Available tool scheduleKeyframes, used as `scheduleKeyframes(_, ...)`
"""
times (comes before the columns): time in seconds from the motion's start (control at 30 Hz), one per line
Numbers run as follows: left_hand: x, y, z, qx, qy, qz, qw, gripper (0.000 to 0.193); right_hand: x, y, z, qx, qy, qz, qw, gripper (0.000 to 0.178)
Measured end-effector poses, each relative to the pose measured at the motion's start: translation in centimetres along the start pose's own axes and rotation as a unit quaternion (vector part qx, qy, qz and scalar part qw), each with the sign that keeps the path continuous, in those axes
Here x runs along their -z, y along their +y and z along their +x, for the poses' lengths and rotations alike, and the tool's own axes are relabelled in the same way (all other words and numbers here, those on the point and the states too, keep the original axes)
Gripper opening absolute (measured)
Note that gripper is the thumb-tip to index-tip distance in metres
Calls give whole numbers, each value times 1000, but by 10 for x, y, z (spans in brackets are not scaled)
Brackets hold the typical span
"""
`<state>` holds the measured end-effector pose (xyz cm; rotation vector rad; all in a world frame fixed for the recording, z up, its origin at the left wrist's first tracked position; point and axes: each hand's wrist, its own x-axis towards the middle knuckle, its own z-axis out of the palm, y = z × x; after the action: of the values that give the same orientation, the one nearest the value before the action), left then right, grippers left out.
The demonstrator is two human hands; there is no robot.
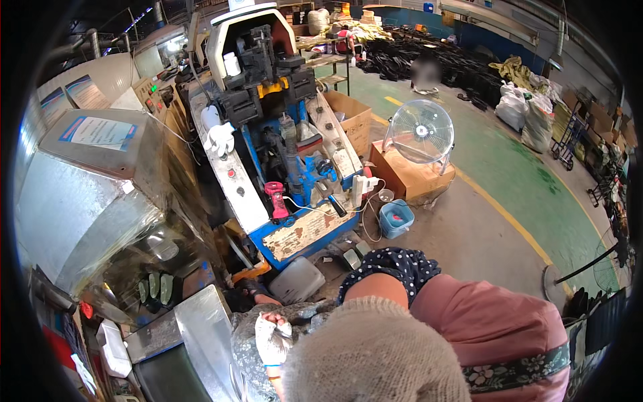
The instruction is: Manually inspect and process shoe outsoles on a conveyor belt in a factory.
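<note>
My left hand [273,338], in a white glove that bares the fingertips, is low in the picture over my floral-patterned clothing. Its fingers look curled in, and whatever they hold, if anything, is hidden. My right hand [375,348], in a beige knitted glove, fills the lower middle close to the camera. Its back shows, but the fingers are out of sight. Above its bare wrist sits a dark polka-dot cuff [395,264], then a pink sleeve [489,315]. Nearest ahead of the hands, a grey plastic container [298,279] rests on the floor.
A blue and white machine [288,238] stands ahead, bearing a pink hand tool [274,194] and white gloves [220,139]. To its right are a round fan [420,131] on a cardboard box [415,184] and a blue bucket [396,220]. A metal-cased machine [94,194] flanks the left.
</note>
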<state>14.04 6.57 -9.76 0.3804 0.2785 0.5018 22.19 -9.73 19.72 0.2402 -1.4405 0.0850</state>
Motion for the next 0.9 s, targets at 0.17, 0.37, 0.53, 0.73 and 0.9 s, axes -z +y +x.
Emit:
scheduleKeyframes(0.17,16,-3,-6,-13,57,11,998,13,33,15,3,-92,-93,-83,988,28)
scheduleKeyframes(0.37,-42,-6,-4,-43,67,-9,997,17,100,26,-123,-494,-164,-441,731,36)
scheduleKeyframes(0.53,-35,3,-15,-15,-17,-27,999,13,109,21,-180,-654,-146,-386,634,39)
scheduleKeyframes(0.73,-37,-2,-12,-53,11,34,998,14,109,20,-180,-669,-197,-409,588,37)
scheduleKeyframes(0.9,-46,-2,-10,-44,-15,77,996,15,123,17,-191,-638,-202,-409,621,29)
